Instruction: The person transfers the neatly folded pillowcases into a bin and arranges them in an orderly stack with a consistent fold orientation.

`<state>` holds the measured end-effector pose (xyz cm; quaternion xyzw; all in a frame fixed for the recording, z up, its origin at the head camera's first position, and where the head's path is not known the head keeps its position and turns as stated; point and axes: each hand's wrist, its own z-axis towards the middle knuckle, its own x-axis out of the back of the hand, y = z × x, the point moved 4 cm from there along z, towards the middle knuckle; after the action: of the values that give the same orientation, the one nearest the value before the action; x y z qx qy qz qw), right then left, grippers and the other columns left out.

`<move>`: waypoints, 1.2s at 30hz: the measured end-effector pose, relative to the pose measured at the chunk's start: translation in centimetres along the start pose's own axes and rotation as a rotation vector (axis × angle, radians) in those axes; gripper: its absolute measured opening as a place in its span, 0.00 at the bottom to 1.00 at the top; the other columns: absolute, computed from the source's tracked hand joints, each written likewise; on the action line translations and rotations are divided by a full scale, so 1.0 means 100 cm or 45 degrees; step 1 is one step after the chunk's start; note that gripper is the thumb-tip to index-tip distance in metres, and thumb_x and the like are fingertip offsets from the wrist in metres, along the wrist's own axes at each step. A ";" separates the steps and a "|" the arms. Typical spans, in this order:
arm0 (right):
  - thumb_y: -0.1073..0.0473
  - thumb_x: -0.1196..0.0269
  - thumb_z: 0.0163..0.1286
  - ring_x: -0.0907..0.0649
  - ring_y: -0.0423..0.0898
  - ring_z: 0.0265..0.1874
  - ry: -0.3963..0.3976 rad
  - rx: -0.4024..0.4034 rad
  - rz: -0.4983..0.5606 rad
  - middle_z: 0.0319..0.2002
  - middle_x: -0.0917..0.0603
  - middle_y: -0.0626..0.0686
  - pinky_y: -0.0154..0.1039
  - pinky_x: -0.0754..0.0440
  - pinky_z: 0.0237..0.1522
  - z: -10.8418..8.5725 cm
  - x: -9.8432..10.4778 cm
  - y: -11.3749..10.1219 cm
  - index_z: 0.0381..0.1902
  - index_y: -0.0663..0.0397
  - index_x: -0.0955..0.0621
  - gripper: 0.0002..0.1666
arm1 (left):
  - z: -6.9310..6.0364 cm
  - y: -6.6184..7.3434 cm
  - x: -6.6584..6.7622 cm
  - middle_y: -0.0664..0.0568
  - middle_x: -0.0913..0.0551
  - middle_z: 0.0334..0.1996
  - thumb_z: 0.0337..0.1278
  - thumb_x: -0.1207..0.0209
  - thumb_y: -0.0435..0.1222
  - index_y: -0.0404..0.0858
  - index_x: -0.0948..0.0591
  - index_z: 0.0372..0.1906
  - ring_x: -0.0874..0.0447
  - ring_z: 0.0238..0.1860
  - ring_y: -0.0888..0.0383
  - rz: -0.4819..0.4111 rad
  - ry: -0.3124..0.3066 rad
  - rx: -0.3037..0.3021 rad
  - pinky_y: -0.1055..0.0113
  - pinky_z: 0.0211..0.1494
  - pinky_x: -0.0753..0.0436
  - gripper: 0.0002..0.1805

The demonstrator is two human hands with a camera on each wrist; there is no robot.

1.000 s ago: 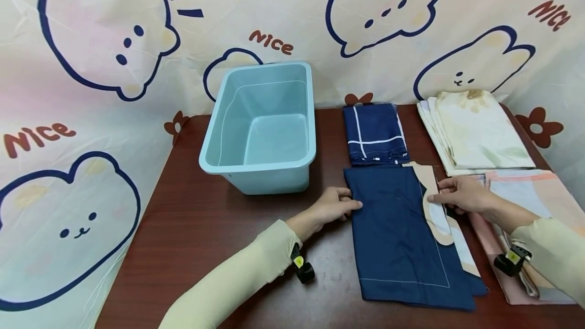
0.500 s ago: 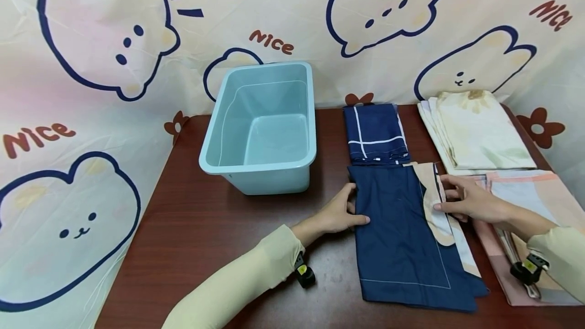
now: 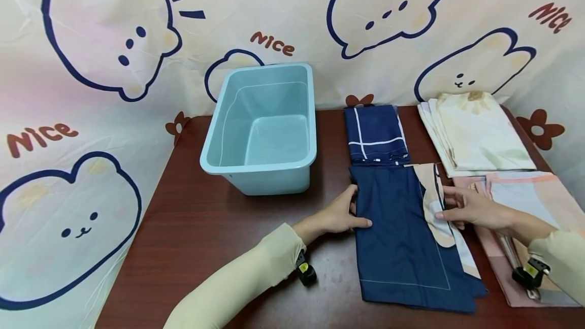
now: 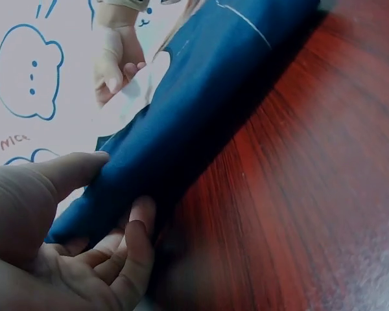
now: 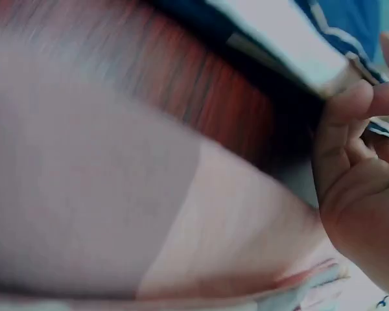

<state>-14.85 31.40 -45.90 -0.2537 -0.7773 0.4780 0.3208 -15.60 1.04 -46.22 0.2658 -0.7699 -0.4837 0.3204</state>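
Observation:
A folded navy cloth (image 3: 395,237) with a thin white line lies near the table's front, its beige and white patterned side (image 3: 439,222) showing along the right. At its left edge is my left hand (image 3: 338,214), thumb on top and fingers curled underneath. In the left wrist view, the left hand (image 4: 65,227) holds the cloth's rounded edge (image 4: 201,110). My right hand (image 3: 477,210) pinches the opposite edge, thumb over the patterned part. The right wrist view shows the right hand (image 5: 363,175) with curled fingers at that edge; its fingertips are partly cut off.
A light blue plastic tub (image 3: 256,169) stands at the back, left of the cloths. Behind the navy cloth lies a folded blue cloth with white lines (image 3: 377,128). A folded cream floral cloth (image 3: 484,131) and a folded pink-grey cloth (image 3: 525,187) lie on the right.
Both hands have shifted slightly toward the front along the cloth's edges. The cloth's upper left corner has moved a little to the right.

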 end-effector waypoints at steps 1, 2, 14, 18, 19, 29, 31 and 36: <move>0.65 0.42 0.75 0.31 0.54 0.14 0.003 0.039 -0.017 0.29 0.20 0.44 0.44 0.25 0.21 -0.001 -0.001 -0.001 0.75 0.76 0.51 0.42 | 0.000 0.001 0.000 0.51 0.18 0.28 0.59 0.31 0.33 0.41 0.39 0.71 0.22 0.23 0.60 0.039 -0.002 -0.007 0.71 0.28 0.22 0.39; 0.66 0.41 0.75 0.32 0.56 0.14 0.001 0.073 -0.033 0.29 0.20 0.44 0.44 0.25 0.20 -0.002 -0.003 -0.002 0.75 0.76 0.51 0.43 | -0.001 0.001 -0.001 0.51 0.19 0.28 0.59 0.32 0.34 0.42 0.40 0.72 0.22 0.24 0.60 0.069 -0.005 -0.016 0.71 0.29 0.23 0.40; 0.62 0.39 0.74 0.31 0.49 0.10 0.047 -0.013 -0.115 0.15 0.31 0.44 0.41 0.28 0.16 -0.001 -0.006 0.003 0.59 0.72 0.32 0.24 | -0.002 0.000 -0.007 0.35 0.12 0.45 0.61 0.34 0.31 0.45 0.43 0.75 0.14 0.33 0.57 -0.054 -0.005 0.042 0.65 0.25 0.20 0.42; 0.61 0.41 0.76 0.31 0.50 0.11 0.027 -0.050 -0.108 0.15 0.32 0.43 0.42 0.28 0.18 0.000 -0.006 0.005 0.41 0.69 0.28 0.13 | -0.003 0.000 -0.007 0.35 0.13 0.46 0.61 0.34 0.31 0.45 0.44 0.75 0.15 0.34 0.57 -0.066 -0.004 0.047 0.65 0.25 0.21 0.42; 0.61 0.41 0.76 0.31 0.51 0.11 0.025 -0.046 -0.105 0.14 0.33 0.46 0.42 0.28 0.18 0.000 -0.006 0.005 0.39 0.68 0.28 0.13 | -0.003 0.000 -0.007 0.35 0.13 0.46 0.62 0.35 0.31 0.45 0.44 0.76 0.15 0.34 0.57 -0.067 -0.006 0.046 0.65 0.25 0.21 0.42; 0.63 0.43 0.77 0.35 0.53 0.10 0.055 0.064 -0.116 0.14 0.38 0.61 0.42 0.30 0.16 -0.007 -0.004 -0.002 0.33 0.68 0.29 0.13 | -0.006 0.002 -0.010 0.37 0.11 0.41 0.63 0.35 0.30 0.47 0.41 0.74 0.15 0.32 0.60 -0.129 0.008 0.030 0.66 0.25 0.21 0.39; 0.64 0.44 0.77 0.37 0.53 0.09 0.038 0.084 -0.118 0.14 0.39 0.63 0.40 0.31 0.15 -0.009 -0.003 -0.004 0.33 0.67 0.28 0.12 | -0.007 0.003 -0.011 0.36 0.11 0.41 0.63 0.36 0.30 0.47 0.41 0.73 0.16 0.30 0.60 -0.138 0.015 0.005 0.66 0.24 0.22 0.38; 0.65 0.45 0.78 0.41 0.55 0.09 -0.012 0.103 -0.119 0.13 0.42 0.64 0.39 0.33 0.14 -0.016 0.000 -0.010 0.32 0.66 0.27 0.13 | -0.012 0.010 -0.015 0.35 0.11 0.39 0.64 0.37 0.30 0.47 0.40 0.73 0.17 0.26 0.61 -0.144 0.013 -0.070 0.66 0.24 0.22 0.37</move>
<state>-13.78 31.88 -44.47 -0.2016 -0.7698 0.4948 0.3493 -13.83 1.85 -45.30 0.3023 -0.7386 -0.5206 0.3035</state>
